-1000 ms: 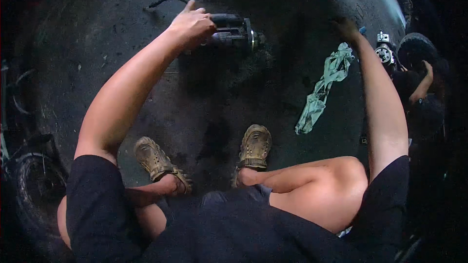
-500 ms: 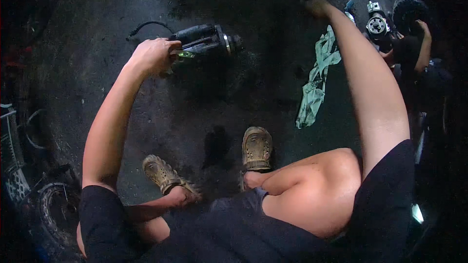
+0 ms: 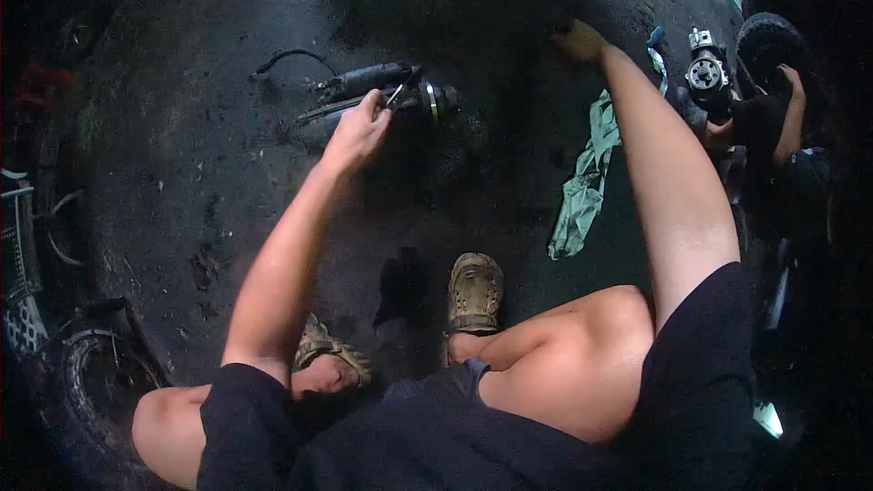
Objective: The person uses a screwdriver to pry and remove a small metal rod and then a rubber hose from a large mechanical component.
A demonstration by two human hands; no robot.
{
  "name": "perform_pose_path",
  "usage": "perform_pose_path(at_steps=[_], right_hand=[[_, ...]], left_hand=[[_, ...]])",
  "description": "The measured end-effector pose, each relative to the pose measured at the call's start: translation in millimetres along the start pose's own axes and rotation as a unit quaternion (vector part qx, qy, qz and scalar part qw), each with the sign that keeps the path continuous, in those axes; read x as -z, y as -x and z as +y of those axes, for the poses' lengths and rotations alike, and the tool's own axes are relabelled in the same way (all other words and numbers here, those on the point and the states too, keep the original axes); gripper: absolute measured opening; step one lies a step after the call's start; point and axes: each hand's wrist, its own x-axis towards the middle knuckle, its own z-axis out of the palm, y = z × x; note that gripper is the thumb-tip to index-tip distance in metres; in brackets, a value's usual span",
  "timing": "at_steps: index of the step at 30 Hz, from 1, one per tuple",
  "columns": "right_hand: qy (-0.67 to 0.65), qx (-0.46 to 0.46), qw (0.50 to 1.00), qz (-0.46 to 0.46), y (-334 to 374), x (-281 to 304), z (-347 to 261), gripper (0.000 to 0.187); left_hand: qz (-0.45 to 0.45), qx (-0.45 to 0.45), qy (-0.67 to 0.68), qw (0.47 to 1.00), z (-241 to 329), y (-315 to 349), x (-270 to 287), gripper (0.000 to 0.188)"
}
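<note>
Two hands working apart: left hand (image 3: 356, 132) pinching a thin tool (image 3: 401, 91) at the motor (image 3: 382, 91), right hand (image 3: 578, 39) grip unclear—tool risks slipping in dim light.

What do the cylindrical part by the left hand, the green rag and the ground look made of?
Cylindrical part: likely metal, dark and grimy, with one bright shiny ring near its end. Green rag: soft woven cloth, matte, crumpled into folds. Ground: looks like rough concrete or asphalt, dark, stained and pitted. The left hand pinches a thin tool, probably metal, too small to tell.
</note>
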Motion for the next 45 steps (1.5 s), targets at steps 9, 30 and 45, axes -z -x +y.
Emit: perform_pose_path(at_steps=[9,30,45], right_hand=[[-0.250,-0.189,0.949,-0.040,3.5,17.1,-31.6,0.048],[-0.117,-0.118,0.985,-0.051,19.4,18.5,-21.4,0.039],[-0.160,-0.144,0.976,-0.033,14.6,-8.2,-8.2,0.047]], left_hand=[[-0.015,-0.030,-0.010,0.999,-29.6,-40.1,33.4,0.049],[-0.106,-0.034,-0.001,0.994,-34.5,-22.9,28.6,0.052],[-0.091,-0.074,-0.037,0.992,-39.9,-22.7,32.9,0.060]])
